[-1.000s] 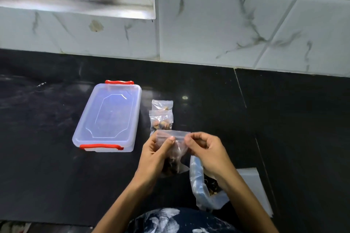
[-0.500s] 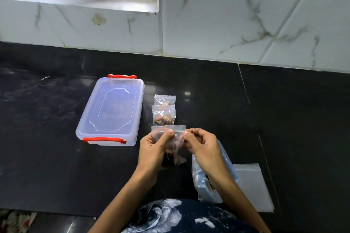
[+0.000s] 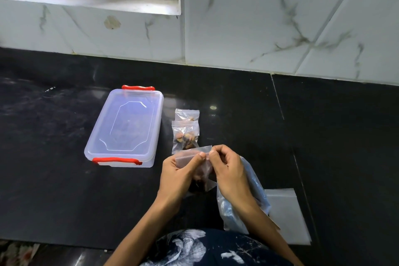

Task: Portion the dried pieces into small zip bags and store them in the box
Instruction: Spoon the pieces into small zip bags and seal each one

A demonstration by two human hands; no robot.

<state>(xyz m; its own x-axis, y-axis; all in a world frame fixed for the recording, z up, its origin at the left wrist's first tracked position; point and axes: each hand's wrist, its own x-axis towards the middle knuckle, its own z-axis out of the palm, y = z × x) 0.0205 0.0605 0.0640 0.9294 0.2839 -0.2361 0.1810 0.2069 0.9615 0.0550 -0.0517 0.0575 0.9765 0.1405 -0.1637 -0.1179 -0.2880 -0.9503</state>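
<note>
head view: a small zip bag of dried pieces is pinched at its top by the left hand and right hand above a black stone counter; the lidded box sits left, backed by white marbled tiles.

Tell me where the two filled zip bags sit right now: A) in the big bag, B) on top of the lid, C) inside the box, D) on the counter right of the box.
D: both filled zip bags lie on the black counter just right of the closed box.
</note>
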